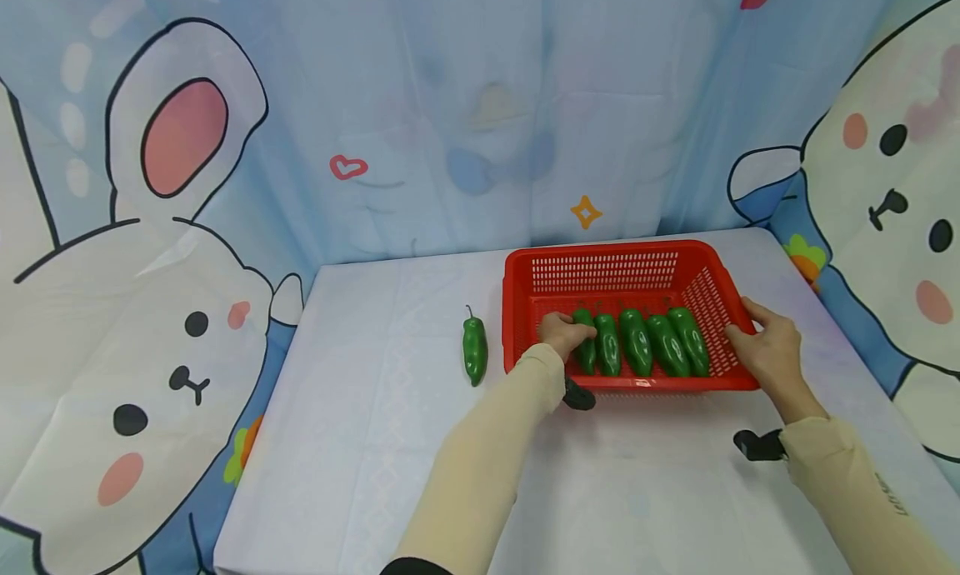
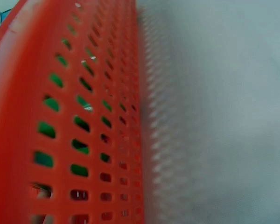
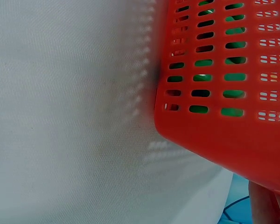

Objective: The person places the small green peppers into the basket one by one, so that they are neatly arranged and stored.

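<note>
A red plastic basket (image 1: pixel 622 383) with slotted walls stands on the white table, several glossy green chili peppers (image 1: pixel 636 343) lying side by side in it. My left hand (image 1: pixel 564 335) reaches over the near left rim and holds the leftmost green chili pepper (image 1: pixel 584 354) with its fingers; part of the grip is hidden. On the basket's right end, my right hand (image 1: pixel 771 354) grips the rim. The right wrist view shows a bit of that hand (image 3: pixel 266 205) at the basket's corner. Left of the basket, another green chili pepper (image 1: pixel 475 348) lies on the table, stem pointing away.
A white cloth covers the table (image 1: pixel 375 442). Behind it hangs a pale blue curtain (image 1: pixel 480 100) with cartoon prints. The left wrist view is mostly filled by the basket's slotted wall (image 2: pixel 93 116), with green showing through the holes.
</note>
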The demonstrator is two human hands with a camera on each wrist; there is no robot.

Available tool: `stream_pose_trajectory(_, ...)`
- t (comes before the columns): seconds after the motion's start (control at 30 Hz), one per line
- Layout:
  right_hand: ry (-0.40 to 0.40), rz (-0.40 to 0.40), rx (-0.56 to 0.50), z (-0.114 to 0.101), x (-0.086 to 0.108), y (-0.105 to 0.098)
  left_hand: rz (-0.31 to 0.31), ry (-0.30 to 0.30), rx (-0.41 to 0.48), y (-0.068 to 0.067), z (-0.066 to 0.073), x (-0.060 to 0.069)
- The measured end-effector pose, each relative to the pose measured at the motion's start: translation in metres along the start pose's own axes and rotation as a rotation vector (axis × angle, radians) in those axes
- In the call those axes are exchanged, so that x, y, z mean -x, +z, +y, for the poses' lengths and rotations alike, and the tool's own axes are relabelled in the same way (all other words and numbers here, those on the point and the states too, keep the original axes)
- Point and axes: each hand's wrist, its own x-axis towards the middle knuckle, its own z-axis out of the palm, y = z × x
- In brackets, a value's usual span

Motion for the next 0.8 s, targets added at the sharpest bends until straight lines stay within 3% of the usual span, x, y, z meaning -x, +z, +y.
stream_pose_trajectory(0.23, 0.001, -0.006, -0.004, -0.002, 0.000, 0.002, 0.023, -0.014, -0.049, 0.001, 0.000, 0.006)
stream_pose_trajectory(0.57, -0.011, -0.014, -0.006, -0.004, 0.000, 0.001, 0.010, -0.015, -0.083, -0.007, 0.011, 0.011)
stream_pose_trajectory(0.7, 0.002, -0.015, -0.004, -0.002, -0.001, 0.000, -0.021, 0.012, -0.095, -0.010, 0.017, 0.013)
stream_pose_trajectory(0.8, 0.012, -0.011, 0.011, -0.001, -0.002, 0.000, -0.054, 0.073, -0.069, -0.012, 0.023, 0.015)
